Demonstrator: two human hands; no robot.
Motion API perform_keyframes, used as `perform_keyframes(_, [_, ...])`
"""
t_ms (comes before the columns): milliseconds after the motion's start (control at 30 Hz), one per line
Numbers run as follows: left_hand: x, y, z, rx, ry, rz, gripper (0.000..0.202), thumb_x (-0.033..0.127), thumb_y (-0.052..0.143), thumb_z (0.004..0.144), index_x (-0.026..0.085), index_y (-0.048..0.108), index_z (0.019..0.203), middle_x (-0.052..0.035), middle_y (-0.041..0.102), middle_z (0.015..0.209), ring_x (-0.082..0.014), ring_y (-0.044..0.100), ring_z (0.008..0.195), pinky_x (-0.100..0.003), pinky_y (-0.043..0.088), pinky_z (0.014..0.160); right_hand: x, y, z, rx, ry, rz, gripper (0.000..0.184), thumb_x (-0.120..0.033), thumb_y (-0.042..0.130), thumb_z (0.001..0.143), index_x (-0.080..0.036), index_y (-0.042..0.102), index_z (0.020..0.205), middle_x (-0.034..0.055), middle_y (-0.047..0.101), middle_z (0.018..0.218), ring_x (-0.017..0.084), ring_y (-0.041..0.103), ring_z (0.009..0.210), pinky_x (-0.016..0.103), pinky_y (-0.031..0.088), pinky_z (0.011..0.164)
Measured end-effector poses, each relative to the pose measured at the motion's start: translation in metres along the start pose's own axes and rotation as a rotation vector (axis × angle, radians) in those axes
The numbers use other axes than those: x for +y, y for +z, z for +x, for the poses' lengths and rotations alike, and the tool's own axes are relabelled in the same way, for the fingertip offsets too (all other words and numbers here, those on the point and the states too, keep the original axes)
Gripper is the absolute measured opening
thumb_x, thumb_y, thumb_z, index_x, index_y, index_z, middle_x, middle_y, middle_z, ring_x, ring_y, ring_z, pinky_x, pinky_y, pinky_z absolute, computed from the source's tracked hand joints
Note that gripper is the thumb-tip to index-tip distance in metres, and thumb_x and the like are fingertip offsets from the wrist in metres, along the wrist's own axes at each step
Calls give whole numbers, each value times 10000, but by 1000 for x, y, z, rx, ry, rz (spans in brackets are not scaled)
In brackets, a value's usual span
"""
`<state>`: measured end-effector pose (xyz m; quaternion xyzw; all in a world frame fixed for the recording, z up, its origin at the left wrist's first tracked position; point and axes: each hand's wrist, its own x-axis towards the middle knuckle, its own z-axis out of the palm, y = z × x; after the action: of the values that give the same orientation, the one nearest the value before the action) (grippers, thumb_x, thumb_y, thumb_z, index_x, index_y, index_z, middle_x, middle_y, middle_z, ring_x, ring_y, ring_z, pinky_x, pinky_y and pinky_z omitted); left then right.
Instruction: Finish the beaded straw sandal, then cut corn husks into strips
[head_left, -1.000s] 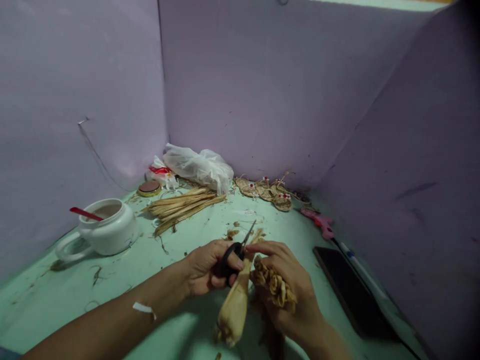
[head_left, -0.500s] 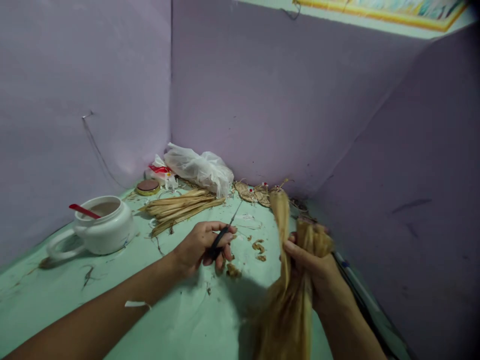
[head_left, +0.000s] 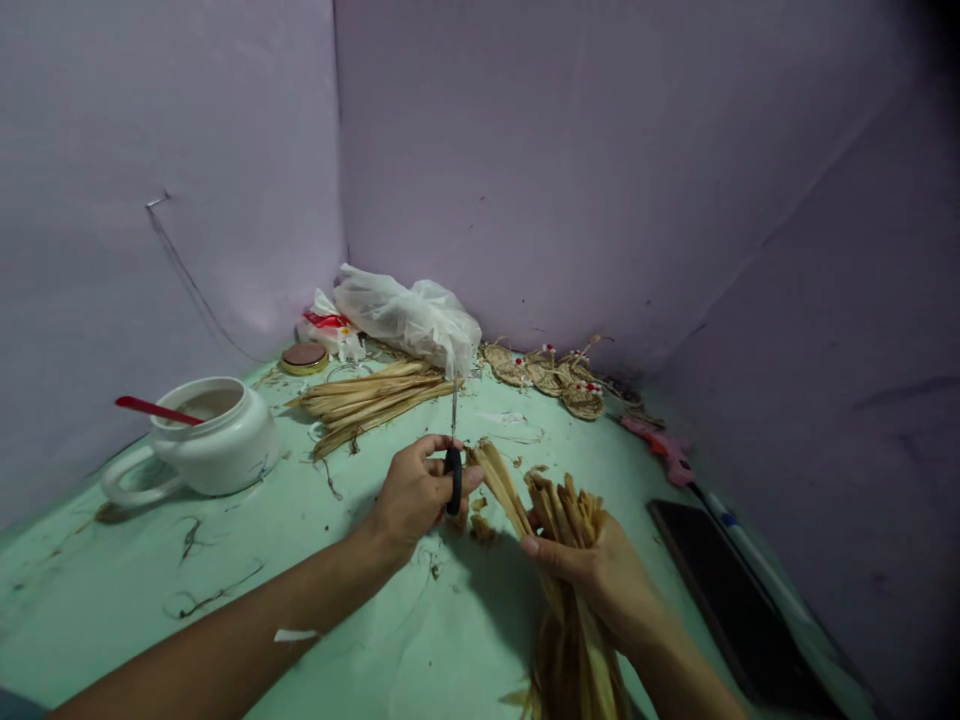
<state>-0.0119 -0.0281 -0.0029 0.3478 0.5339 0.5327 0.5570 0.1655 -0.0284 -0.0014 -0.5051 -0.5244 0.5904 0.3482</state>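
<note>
My left hand (head_left: pixel 424 490) is closed around the black handles of a pair of scissors (head_left: pixel 454 480), whose thin blades point away from me. My right hand (head_left: pixel 592 570) grips a bundle of dried, tan plant strips (head_left: pixel 577 660), their folded ends showing above my fingers. One strip (head_left: pixel 502 485) leans out of the bundle to the left, its tip beside my left fingertips; whether those fingers touch it I cannot tell. Small brown scraps (head_left: pixel 482 530) lie on the green table (head_left: pixel 375 640) between and below my hands.
A white pot (head_left: pixel 217 450) with a red-handled utensil stands left. Behind are another strip bundle (head_left: pixel 375 400), a plastic bag (head_left: pixel 412 320), a round tin (head_left: pixel 304 358) and woven discs with red beads (head_left: pixel 581 400). At right lie a pink glue gun (head_left: pixel 667 450) and dark phone (head_left: pixel 735 600).
My right hand has lowered the bundle, and one strip now slants toward my left hand. The scissors have turned more upright. The view has shifted, showing the glue gun and phone.
</note>
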Motion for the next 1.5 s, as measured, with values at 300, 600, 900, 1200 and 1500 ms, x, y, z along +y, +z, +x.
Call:
perform_keyframes(300, [6, 5, -6, 2, 38, -86, 455, 104, 595, 451, 141, 498, 894, 51, 531, 478, -72, 444, 405, -147, 259, 344, 0, 9, -5, -48, 57, 103, 220, -257, 717, 557, -165, 626, 735, -9, 603, 632, 146, 522, 558, 244, 411, 508])
perform_keyframes(600, [-3, 3, -4, -163, 21, -66, 437, 141, 610, 494, 156, 488, 914, 43, 545, 532, -89, 477, 412, -181, 314, 378, 6, 14, -2, -160, 114, 275, 399, -276, 739, 541, -132, 651, 902, 41, 663, 745, 172, 594, 678, 246, 445, 600])
perform_keyframes(900, [11, -16, 1, -328, 39, 292, 379, 221, 608, 541, 130, 525, 900, -1, 598, 668, -96, 515, 505, -204, 365, 457, 4, -14, 8, 300, 12, -55, 274, -293, 740, 514, -135, 575, 666, -33, 540, 549, 110, 463, 489, 228, 385, 467])
perform_keyframes(1200, [22, -28, 4, -570, -93, 491, 427, 302, 569, 611, 92, 587, 983, -72, 644, 742, -147, 591, 554, -166, 319, 340, 2, -26, 7, 360, -127, -84, 273, -319, 731, 542, -139, 587, 690, -5, 574, 633, 135, 501, 567, 247, 419, 524])
perform_keyframes(1500, [20, -22, 1, -545, -193, 453, 482, 195, 553, 540, 92, 566, 1011, -88, 650, 769, -184, 626, 568, -167, 353, 312, 0, -18, 3, 298, -146, -115, 245, -288, 727, 536, -138, 558, 630, -27, 517, 566, 112, 452, 523, 227, 378, 476])
